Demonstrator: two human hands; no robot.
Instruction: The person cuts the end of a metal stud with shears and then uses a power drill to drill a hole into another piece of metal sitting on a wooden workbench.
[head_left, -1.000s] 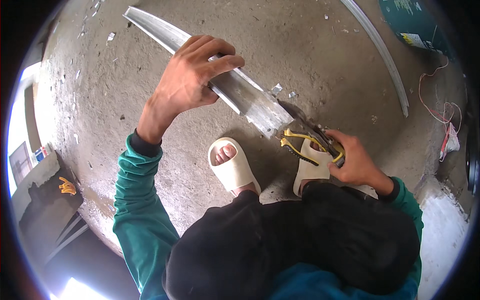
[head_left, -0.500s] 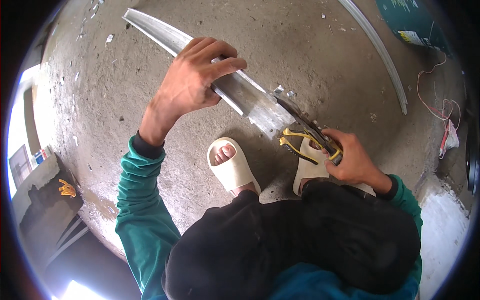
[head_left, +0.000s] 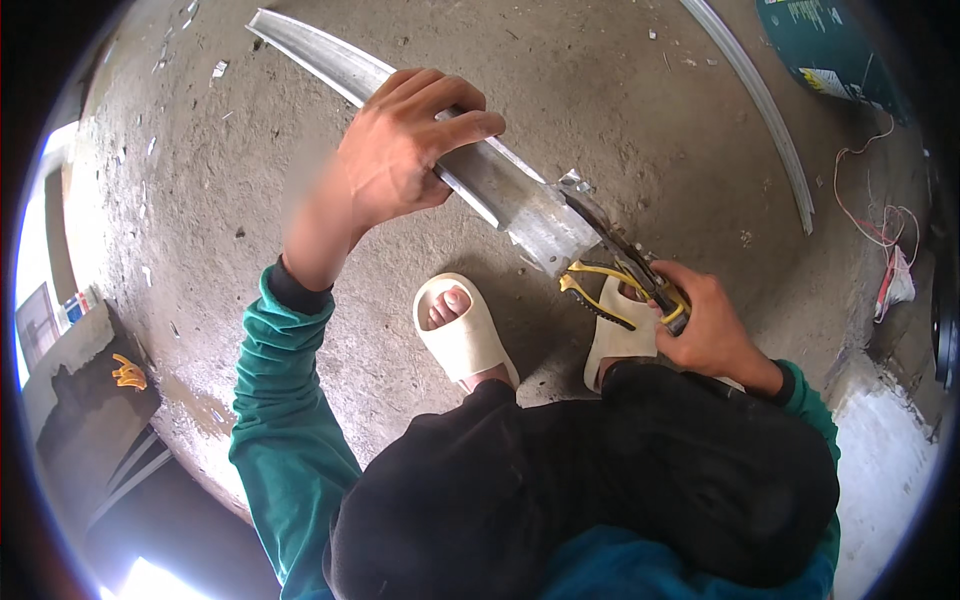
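I grip a long silver metal channel [head_left: 530, 210] with my left hand [head_left: 400, 150], fingers curled over its upper edge; it slants from the upper left toward my right hand [head_left: 705, 315]. That hand is closed around a hand tool [head_left: 620, 280] like snips or pliers, with dark metal and yellow-and-black handles. The tool's dark upper part lies along the channel's near-right end, where a small crumpled flap [head_left: 573, 182] sticks up. Below are my cream slide sandals [head_left: 465, 340].
A curved silver strip [head_left: 760, 100] lies at upper right beside a teal container [head_left: 820, 50]. Tangled thin wires [head_left: 890, 235] and a small red-and-white object [head_left: 890, 285] are at right, a whitish patch [head_left: 880, 440] below. A grey board [head_left: 90, 380] with a yellow object [head_left: 128, 372] stands at left; metal scraps dot the floor.
My left hand and the channel have shifted slightly to the right. The tool stays in my right hand, and the bent flap at the channel's end shows more clearly.
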